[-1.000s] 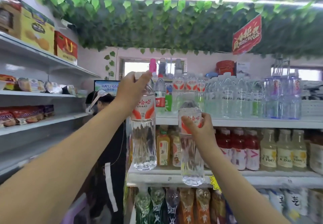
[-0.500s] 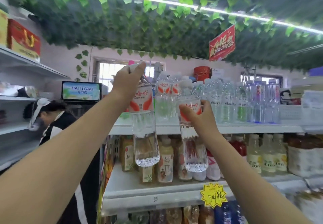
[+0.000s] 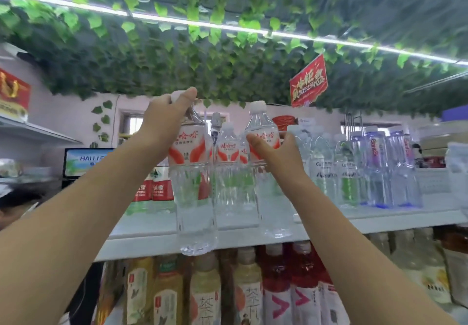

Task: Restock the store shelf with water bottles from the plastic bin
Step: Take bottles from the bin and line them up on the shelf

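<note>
My left hand [image 3: 164,119] grips a clear water bottle with a red and white label [image 3: 193,193] by its neck and white cap; its base hangs in front of the white shelf edge [image 3: 379,220]. My right hand [image 3: 281,155] holds a second identical bottle [image 3: 266,198] round its label, upright, with its base at about shelf level at the front. Behind them stand more bottles of the same brand [image 3: 229,172] on the shelf. The plastic bin is out of view.
Other clear water bottles [image 3: 326,172] and blue-tinted bottles [image 3: 377,170] fill the shelf to the right, green-labelled ones [image 3: 155,185] to the left. Tea and red drink bottles [image 3: 253,289] stand on the shelf below. A person's head [image 3: 15,203] shows at lower left. Ivy covers the ceiling.
Both hands have raised their bottles from the lower shelf's level up to the top shelf. The right bottle has moved in over the shelf front, and the view has tilted upward.
</note>
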{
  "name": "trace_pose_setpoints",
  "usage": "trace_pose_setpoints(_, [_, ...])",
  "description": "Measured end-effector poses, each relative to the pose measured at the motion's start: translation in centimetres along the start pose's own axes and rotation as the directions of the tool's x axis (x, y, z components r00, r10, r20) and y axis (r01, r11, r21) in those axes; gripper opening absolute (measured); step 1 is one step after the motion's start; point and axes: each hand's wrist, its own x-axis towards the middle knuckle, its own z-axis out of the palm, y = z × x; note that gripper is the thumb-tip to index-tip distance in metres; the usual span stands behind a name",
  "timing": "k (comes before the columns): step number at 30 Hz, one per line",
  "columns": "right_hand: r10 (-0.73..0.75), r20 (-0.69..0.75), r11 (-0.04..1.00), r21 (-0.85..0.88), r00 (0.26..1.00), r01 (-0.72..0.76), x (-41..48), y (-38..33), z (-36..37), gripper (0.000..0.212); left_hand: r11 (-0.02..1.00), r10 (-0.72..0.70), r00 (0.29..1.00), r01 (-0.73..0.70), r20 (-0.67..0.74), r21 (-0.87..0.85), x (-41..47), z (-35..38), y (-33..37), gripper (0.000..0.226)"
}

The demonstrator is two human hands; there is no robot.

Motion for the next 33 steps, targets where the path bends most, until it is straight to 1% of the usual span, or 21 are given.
trace_pose_setpoints(3, [-0.007, -0.015, 1.000, 0.000, 1.000, 0.007, 2.4, 1.5, 0.8, 0.057, 0.999, -0.013, 1.000, 0.013, 0.018, -0.046, 1.5, 1.3, -0.8, 0.034])
trace_pose_setpoints(8, [-0.002, -0.082, 0.999, -0.032, 0.997, -0.001, 5.7, 4.6, 2.6, 0.058, 1.000, 0.024, 1.000, -0.024, 0.020, -0.016, 3.9, 2.4, -2.7, 0.035])
trace_pose_setpoints(11, [0.022, -0.105, 0.998, -0.054, 0.994, -0.028, 6.4, 6.7, 3.4, 0.054, 1.000, 0.009, 1.000, -0.009, 0.024, -0.008, 5.2, 2.6, -3.6, 0.035])
trace_pose_setpoints(14, [0.042, -0.101, 0.996, -0.070, 0.994, -0.049, 7.0, 8.2, 3.5, 0.050, 1.000, 0.019, 0.999, -0.019, 0.033, -0.002, 6.0, 2.7, -4.3, 0.036])
trace_pose_setpoints(16, [0.036, -0.072, 0.996, -0.077, 0.997, -0.041, 7.3, 8.7, 3.4, 0.046, 0.999, 0.036, 0.999, -0.037, 0.027, 0.015, 6.3, 2.8, -4.6, 0.036])
trace_pose_setpoints(18, [0.016, -0.045, 0.995, -0.095, 0.999, -0.020, 7.3, 9.1, 3.4, 0.049, 0.998, 0.045, 0.999, -0.046, 0.031, 0.035, 6.4, 2.9, -4.8, 0.037])
trace_pose_setpoints(20, [0.001, -0.017, 0.990, -0.142, 1.000, -0.004, 6.9, 9.7, 3.2, 0.053, 0.998, 0.054, 0.998, -0.056, 0.031, 0.033, 6.3, 3.0, -4.9, 0.036])
trace_pose_setpoints(22, [0.002, 0.041, 0.973, -0.230, 0.999, 0.008, 6.1, 10.2, 2.8, 0.053, 0.998, 0.062, 0.998, -0.062, 0.032, 0.019, 6.2, 3.2, -4.9, 0.034])
trace_pose_setpoints(24, [0.037, 0.084, 0.940, -0.340, 0.996, -0.006, 5.1, 10.7, 2.3, 0.060, 0.998, 0.070, 0.997, -0.070, 0.025, 0.006, 6.1, 3.3, -4.9, 0.032])
trace_pose_setpoints(26, [0.083, 0.122, 0.871, -0.490, 0.989, -0.013, 4.2, 11.3, 2.0, 0.071, 0.997, 0.072, 0.997, -0.072, 0.020, -0.011, 6.0, 3.4, -4.6, 0.031])
trace_pose_setpoints(28, [0.119, 0.147, 0.791, -0.611, 0.982, -0.004, 3.6, 11.5, 1.9, 0.077, 0.997, 0.067, 0.997, -0.066, 0.025, -0.040, 5.8, 3.4, -4.3, 0.031])
trace_pose_setpoints(30, [0.139, 0.137, 0.767, -0.642, 0.981, -0.019, 3.7, 11.5, 1.9, 0.076, 0.996, 0.064, 0.998, -0.062, 0.024, -0.066, 5.6, 3.3, -4.0, 0.029])
trace_pose_setpoints(33, [0.151, 0.139, 0.793, -0.608, 0.979, -0.036, 4.2, 11.5, 2.1, 0.068, 0.993, 0.077, 0.997, -0.075, 0.018, -0.091, 5.5, 3.4, -3.7, 0.028])
